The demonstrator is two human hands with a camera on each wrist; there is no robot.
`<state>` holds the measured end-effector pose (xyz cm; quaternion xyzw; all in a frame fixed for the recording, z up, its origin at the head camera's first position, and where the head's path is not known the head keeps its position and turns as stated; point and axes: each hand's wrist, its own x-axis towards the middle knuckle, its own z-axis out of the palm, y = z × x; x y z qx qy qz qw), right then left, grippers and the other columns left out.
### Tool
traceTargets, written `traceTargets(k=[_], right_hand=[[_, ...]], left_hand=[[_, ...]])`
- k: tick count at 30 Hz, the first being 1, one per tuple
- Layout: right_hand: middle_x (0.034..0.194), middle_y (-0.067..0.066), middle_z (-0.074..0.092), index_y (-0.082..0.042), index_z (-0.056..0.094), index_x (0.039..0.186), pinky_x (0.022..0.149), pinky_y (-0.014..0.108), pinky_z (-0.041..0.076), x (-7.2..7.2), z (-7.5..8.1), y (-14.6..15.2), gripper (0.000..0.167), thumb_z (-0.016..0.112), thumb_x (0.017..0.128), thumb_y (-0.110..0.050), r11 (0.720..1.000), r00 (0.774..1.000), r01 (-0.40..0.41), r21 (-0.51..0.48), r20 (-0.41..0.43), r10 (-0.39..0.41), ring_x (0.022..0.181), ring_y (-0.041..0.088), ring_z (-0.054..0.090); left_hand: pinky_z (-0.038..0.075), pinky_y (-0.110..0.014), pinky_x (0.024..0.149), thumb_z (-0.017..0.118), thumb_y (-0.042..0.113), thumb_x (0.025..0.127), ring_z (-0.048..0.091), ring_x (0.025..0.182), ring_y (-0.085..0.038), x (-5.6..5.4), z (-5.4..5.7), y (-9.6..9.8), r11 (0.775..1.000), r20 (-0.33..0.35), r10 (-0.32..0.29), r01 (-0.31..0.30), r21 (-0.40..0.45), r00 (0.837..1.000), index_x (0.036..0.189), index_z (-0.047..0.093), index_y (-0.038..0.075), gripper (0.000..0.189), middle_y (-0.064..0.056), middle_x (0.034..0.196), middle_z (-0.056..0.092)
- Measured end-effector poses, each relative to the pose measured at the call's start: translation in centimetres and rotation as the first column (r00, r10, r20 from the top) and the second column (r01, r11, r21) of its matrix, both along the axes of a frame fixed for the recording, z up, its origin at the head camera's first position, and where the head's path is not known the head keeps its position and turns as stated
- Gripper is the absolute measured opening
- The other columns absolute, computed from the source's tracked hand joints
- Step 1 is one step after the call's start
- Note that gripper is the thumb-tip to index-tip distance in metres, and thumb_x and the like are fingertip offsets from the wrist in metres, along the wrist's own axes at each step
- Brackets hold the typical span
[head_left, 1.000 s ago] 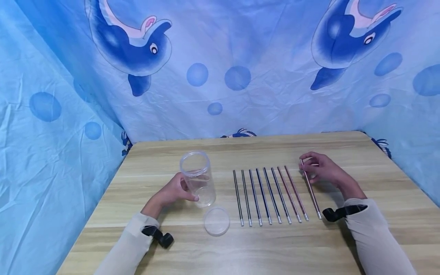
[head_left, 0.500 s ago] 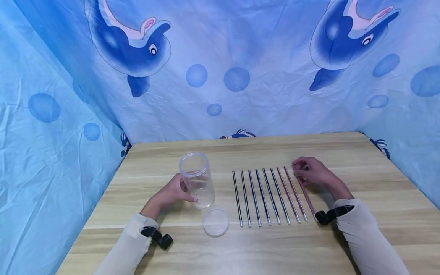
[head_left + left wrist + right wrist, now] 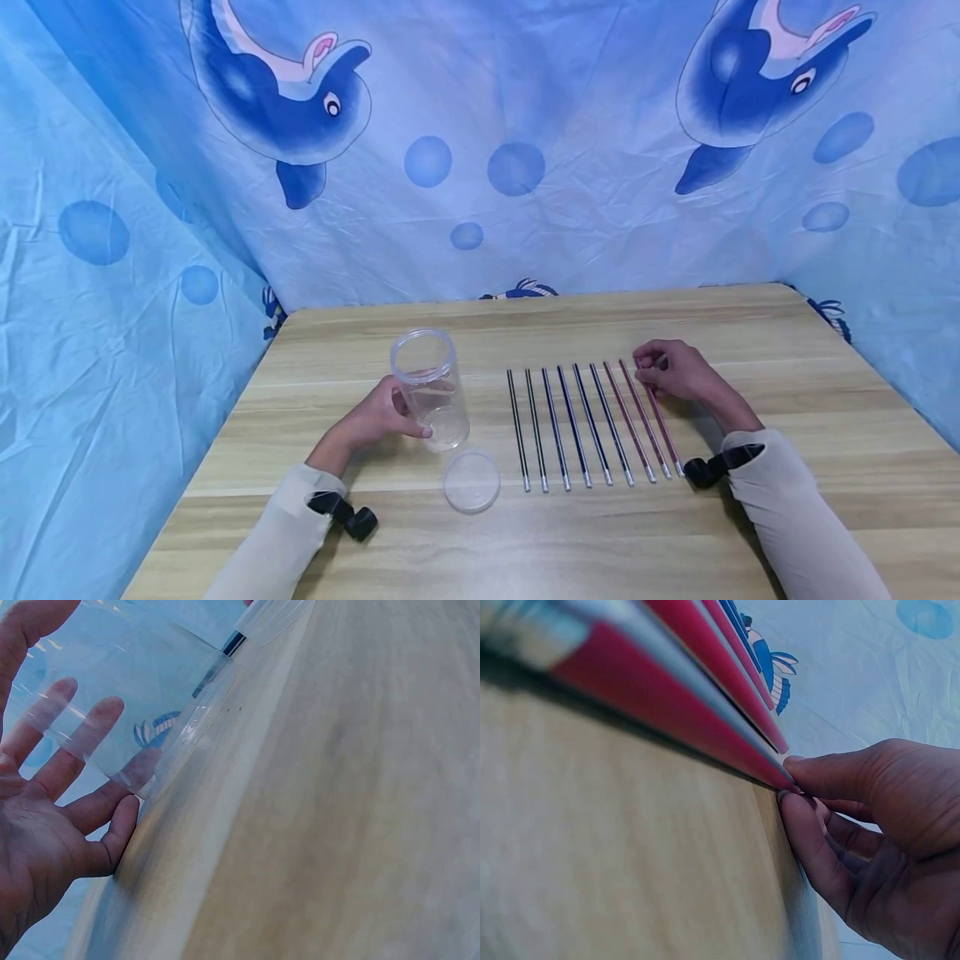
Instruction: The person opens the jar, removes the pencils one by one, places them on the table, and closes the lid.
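Observation:
My left hand [image 3: 381,414] grips a clear plastic jar [image 3: 442,408] that stands upright and uncapped on the table. In the left wrist view its fingers [image 3: 97,720] curve around the jar's see-through wall. A round clear lid [image 3: 472,482] lies flat just in front of the jar. On the right, my right hand [image 3: 678,371] pinches the far end of a red pencil [image 3: 662,423] between thumb and fingertips, as the right wrist view also shows. This pencil lies at the right end of a row, beside two other red pencils [image 3: 627,421].
Several dark blue pencils [image 3: 572,427] and two dark green-black pencils [image 3: 518,429] continue the row leftward, silvery ends toward me. All lie on a wood-grain table [image 3: 570,550]. A blue dolphin-print cloth [image 3: 585,242] hangs behind and beside it.
My right hand has moved left with the red pencil, bringing it alongside the other red ones at the row's right end. The left hand and jar have stayed put.

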<state>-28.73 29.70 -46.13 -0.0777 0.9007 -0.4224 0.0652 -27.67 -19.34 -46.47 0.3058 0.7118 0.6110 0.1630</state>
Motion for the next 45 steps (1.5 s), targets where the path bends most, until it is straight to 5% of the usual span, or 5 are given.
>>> traceTargets(k=[17, 29, 37, 45], right_hand=[[0.117, 0.022, 0.051, 0.007, 0.046, 0.139, 0.069, 0.035, 0.058, -0.1, 0.2, 1.5, 0.056, 0.072, 0.092, -0.011, 0.988, 0.990, -0.090, -0.123, 0.097, 0.102, 0.092, 0.027, 0.058], [0.116, 0.024, 0.051, 0.009, 0.046, 0.137, 0.068, 0.035, 0.059, -0.2, 0.1, 2.0, 0.055, 0.072, 0.090, -0.004, 0.981, 0.990, -0.112, -0.160, 0.068, 0.124, 0.090, 0.024, 0.060], [0.117, 0.024, 0.051, 0.008, 0.045, 0.138, 0.068, 0.036, 0.059, -0.2, -0.1, 2.0, 0.058, 0.073, 0.089, -0.006, 0.980, 0.990, -0.094, -0.174, 0.086, 0.110, 0.089, 0.025, 0.061], [0.118, 0.023, 0.052, 0.005, 0.046, 0.138, 0.070, 0.037, 0.059, -0.3, -0.2, 2.1, 0.054, 0.071, 0.092, -0.011, 0.983, 0.990, -0.089, -0.161, 0.091, 0.104, 0.095, 0.029, 0.059]], left_hand=[[0.036, -0.042, 0.111, 0.085, -0.003, 0.070, 0.049, 0.132, -0.035, 0.0, -0.1, -0.2, 1.000, 0.006, -0.003, 0.003, 0.006, 1.000, 0.139, 0.049, -0.002, 0.078, -0.021, 0.139, 0.055], [0.037, -0.037, 0.111, 0.085, -0.005, 0.068, 0.050, 0.130, -0.032, -0.3, 0.0, 0.0, 1.000, -0.025, 0.002, -0.002, -0.007, 1.000, 0.138, 0.050, -0.003, 0.078, -0.020, 0.137, 0.058], [0.032, -0.047, 0.113, 0.085, -0.003, 0.069, 0.047, 0.132, -0.036, -0.2, 0.1, 0.0, 1.000, -0.008, -0.013, 0.013, 0.004, 1.000, 0.138, 0.048, -0.006, 0.078, -0.025, 0.138, 0.055], [0.035, -0.038, 0.112, 0.085, -0.003, 0.069, 0.049, 0.131, -0.033, -0.2, 0.1, -0.1, 1.000, -0.011, -0.009, 0.009, 0.000, 1.000, 0.138, 0.049, -0.004, 0.078, -0.023, 0.137, 0.056]])
